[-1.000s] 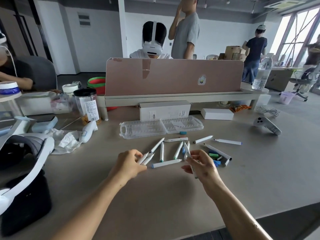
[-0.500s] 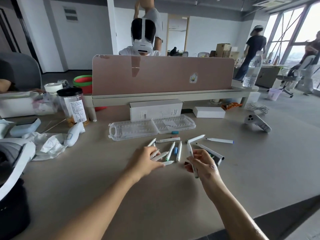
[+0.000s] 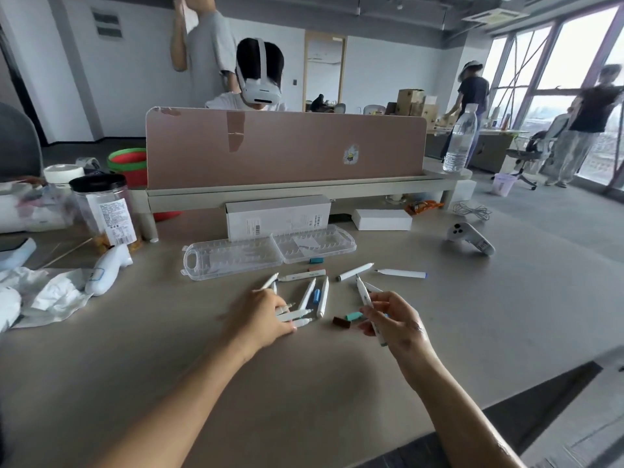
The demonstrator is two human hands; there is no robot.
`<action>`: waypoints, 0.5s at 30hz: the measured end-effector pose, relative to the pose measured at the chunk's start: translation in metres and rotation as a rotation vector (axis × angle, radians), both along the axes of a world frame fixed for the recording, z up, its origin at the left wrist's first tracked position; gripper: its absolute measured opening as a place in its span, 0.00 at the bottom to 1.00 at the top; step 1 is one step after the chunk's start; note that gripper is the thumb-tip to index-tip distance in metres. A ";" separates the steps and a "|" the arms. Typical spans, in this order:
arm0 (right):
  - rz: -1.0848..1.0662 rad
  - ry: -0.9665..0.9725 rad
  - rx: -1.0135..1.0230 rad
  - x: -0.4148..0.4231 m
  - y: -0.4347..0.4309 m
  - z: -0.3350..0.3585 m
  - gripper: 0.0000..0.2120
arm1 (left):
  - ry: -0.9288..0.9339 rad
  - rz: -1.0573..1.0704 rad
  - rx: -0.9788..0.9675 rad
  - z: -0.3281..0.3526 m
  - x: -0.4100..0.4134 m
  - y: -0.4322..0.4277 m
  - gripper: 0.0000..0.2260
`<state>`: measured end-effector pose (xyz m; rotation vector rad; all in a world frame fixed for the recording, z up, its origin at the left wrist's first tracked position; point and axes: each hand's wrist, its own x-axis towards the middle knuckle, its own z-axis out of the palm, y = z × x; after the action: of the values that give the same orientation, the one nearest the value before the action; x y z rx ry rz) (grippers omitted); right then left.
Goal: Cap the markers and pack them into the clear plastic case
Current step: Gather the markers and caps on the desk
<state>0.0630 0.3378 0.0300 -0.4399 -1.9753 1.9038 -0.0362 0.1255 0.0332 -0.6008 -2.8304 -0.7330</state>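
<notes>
Markers (image 3: 322, 295) scattered mid-surface, mostly uncapped by look. Clear plastic case (image 3: 236, 261) open at 12 o'clock of scatter, no marker inside. Teal cap (image 3: 353, 315) and brown cap (image 3: 341, 322) loose at 9 o'clock of right hand (image 3: 398, 325). Right hand pinches held marker (image 3: 366, 298), tip toward 12 o'clock. Left hand (image 3: 260, 315) curls over few markers; blur hides whether it grips.

Judgement: barely begun, nearly all capping and all packing left.

Grey surface (image 3: 320, 393) carries white box (image 3: 277, 217) behind case, jar (image 3: 104, 211) at 10 o'clock, controller (image 3: 471, 238) at 2 o'clock. Open office, people beyond pink divider (image 3: 287, 146).
</notes>
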 end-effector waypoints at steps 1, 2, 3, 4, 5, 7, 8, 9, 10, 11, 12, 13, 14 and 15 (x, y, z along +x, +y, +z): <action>0.004 0.008 0.024 0.000 0.005 0.002 0.04 | 0.000 -0.001 -0.002 0.001 0.000 0.000 0.13; 0.009 0.019 0.043 0.000 0.010 0.005 0.04 | 0.003 0.000 -0.001 0.002 0.001 0.001 0.12; 0.007 0.026 0.067 -0.002 0.017 0.007 0.05 | 0.000 0.000 0.007 0.003 0.002 0.001 0.10; 0.004 0.037 0.090 -0.006 0.024 0.009 0.06 | -0.004 -0.001 0.025 0.004 0.001 0.001 0.09; -0.001 0.041 0.126 -0.011 0.033 0.011 0.06 | -0.008 -0.006 0.053 0.003 0.000 0.002 0.08; -0.011 0.030 0.220 -0.024 0.049 0.012 0.05 | -0.032 -0.024 0.125 0.004 -0.006 0.005 0.09; -0.015 0.021 0.282 -0.032 0.059 0.010 0.08 | -0.056 -0.034 0.174 0.006 -0.009 0.008 0.09; -0.023 -0.005 0.373 -0.039 0.067 0.009 0.10 | -0.083 -0.049 0.233 0.007 -0.013 0.011 0.09; -0.031 -0.035 0.473 -0.047 0.074 0.008 0.11 | -0.108 -0.070 0.291 0.010 -0.017 0.015 0.09; -0.041 -0.068 0.571 -0.054 0.080 0.009 0.10 | -0.130 -0.094 0.341 0.011 -0.022 0.019 0.09; -0.045 -0.087 0.647 -0.060 0.085 0.009 0.08 | -0.158 -0.118 0.387 0.014 -0.027 0.022 0.09; -0.038 -0.111 0.702 -0.067 0.089 0.009 0.07 | -0.198 -0.141 0.444 0.016 -0.031 0.025 0.10; -0.021 -0.142 0.746 -0.073 0.093 0.009 0.07 | -0.251 -0.159 0.509 0.018 -0.034 0.029 0.10; -0.005 -0.195 0.778 -0.078 0.095 0.009 0.08 | -0.299 -0.166 0.571 0.018 -0.038 0.032 0.10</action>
<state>-0.0150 0.4332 0.0388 -0.4014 -2.6154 0.9728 -0.0738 0.1578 0.0511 -0.6685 -2.6238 -1.7031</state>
